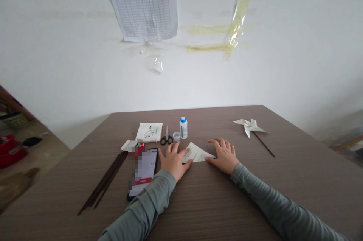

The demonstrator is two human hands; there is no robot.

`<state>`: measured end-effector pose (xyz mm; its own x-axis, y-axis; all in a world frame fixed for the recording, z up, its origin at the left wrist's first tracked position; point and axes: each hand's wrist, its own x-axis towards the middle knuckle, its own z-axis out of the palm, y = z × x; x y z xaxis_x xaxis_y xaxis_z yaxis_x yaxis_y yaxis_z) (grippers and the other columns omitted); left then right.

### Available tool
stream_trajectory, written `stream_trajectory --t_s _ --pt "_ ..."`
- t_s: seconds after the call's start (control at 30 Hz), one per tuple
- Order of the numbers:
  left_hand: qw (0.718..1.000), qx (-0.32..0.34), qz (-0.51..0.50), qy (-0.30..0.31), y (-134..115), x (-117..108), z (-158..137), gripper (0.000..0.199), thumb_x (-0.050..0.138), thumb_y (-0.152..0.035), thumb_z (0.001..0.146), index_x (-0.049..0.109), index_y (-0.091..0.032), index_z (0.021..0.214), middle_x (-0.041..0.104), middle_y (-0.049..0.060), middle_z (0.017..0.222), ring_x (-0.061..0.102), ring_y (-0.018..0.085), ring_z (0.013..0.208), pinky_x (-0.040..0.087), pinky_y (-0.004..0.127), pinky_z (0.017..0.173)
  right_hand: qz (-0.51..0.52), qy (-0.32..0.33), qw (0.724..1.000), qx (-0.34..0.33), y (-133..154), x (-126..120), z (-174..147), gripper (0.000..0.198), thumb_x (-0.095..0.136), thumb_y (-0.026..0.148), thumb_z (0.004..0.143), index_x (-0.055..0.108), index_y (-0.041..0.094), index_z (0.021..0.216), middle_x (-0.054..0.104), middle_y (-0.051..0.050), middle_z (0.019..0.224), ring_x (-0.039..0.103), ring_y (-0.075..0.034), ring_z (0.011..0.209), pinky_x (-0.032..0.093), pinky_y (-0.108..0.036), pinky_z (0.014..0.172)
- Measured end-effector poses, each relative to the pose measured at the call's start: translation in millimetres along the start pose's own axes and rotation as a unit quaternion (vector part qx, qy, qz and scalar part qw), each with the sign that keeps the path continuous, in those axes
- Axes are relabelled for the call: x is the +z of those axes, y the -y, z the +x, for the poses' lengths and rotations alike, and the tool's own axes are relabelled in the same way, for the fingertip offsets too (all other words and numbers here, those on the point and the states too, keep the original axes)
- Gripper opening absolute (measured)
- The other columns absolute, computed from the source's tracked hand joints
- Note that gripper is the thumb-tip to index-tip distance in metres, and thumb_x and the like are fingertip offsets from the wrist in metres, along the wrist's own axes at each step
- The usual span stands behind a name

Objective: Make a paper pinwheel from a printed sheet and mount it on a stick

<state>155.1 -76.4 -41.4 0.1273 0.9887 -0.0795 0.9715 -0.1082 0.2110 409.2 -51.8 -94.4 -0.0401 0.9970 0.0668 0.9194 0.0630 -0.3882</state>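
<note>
A printed sheet folded into a triangle lies flat on the table, its folded point toward the wall. My left hand rests at its left corner with fingers spread, the thumb near the lower edge, hiding part of that corner. At the opposite corner, the thumb of my right hand touches the paper while the other fingers arch apart above the table. Just beyond the paper stand a white bottle with a blue cap and a small translucent cup. Black-handled scissors lie beside the cup.
A finished-looking paper pinwheel on a dark stick lies at the right. On the left are a phone, several dark sticks, a small red-and-white box and a stack of printed paper. The white wall borders the table's far edge.
</note>
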Motion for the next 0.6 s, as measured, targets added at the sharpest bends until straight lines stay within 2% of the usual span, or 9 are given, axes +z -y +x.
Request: stream_trajectory --t_s 0.2,0.37,0.5,0.6 --pt "1.000 -0.005 0.003 0.004 -0.4 -0.4 -0.4 0.058 0.079 -0.053 0.122 0.083 -0.050 0.179 0.054 0.009 0.210 0.043 0.052 0.195 0.030 0.094 0.156 0.003 0.009 1.000 0.017 -15.6 2.3 2.4 0.078 0.090 0.030 0.101 0.075 0.041 0.177 0.066 -0.017 0.185 0.051 -0.052 0.183 0.042 -0.088 0.145" --pt "1.000 -0.009 0.000 0.009 -2.9 -3.1 -1.6 0.058 0.079 -0.052 0.122 0.083 -0.048 0.180 0.052 0.011 0.211 0.043 0.053 0.195 0.029 0.096 0.155 -0.011 -0.030 0.999 0.035 -25.0 18.7 6.7 0.083 0.087 0.016 0.097 0.079 0.046 0.174 0.065 -0.013 0.188 0.053 -0.050 0.185 0.043 -0.084 0.147" --pt "1.000 -0.010 0.002 0.009 -2.3 -1.4 -0.9 0.058 0.079 -0.054 0.122 0.082 -0.049 0.180 0.053 0.010 0.211 0.043 0.052 0.195 0.029 0.095 0.156 -0.021 -0.047 0.998 0.029 -31.0 28.3 10.3 0.091 0.085 0.010 0.090 0.079 0.049 0.173 0.064 -0.013 0.190 0.056 -0.050 0.181 0.048 -0.084 0.143" --pt "1.000 -0.011 0.000 0.008 -2.9 -1.5 -1.1 0.058 0.080 -0.052 0.122 0.083 -0.049 0.179 0.053 0.010 0.210 0.043 0.053 0.195 0.029 0.095 0.156 -0.028 -0.049 0.998 0.017 -30.4 25.6 10.5 0.090 0.085 0.010 0.087 0.082 0.050 0.168 0.068 -0.013 0.184 0.061 -0.051 0.175 0.051 -0.086 0.138"
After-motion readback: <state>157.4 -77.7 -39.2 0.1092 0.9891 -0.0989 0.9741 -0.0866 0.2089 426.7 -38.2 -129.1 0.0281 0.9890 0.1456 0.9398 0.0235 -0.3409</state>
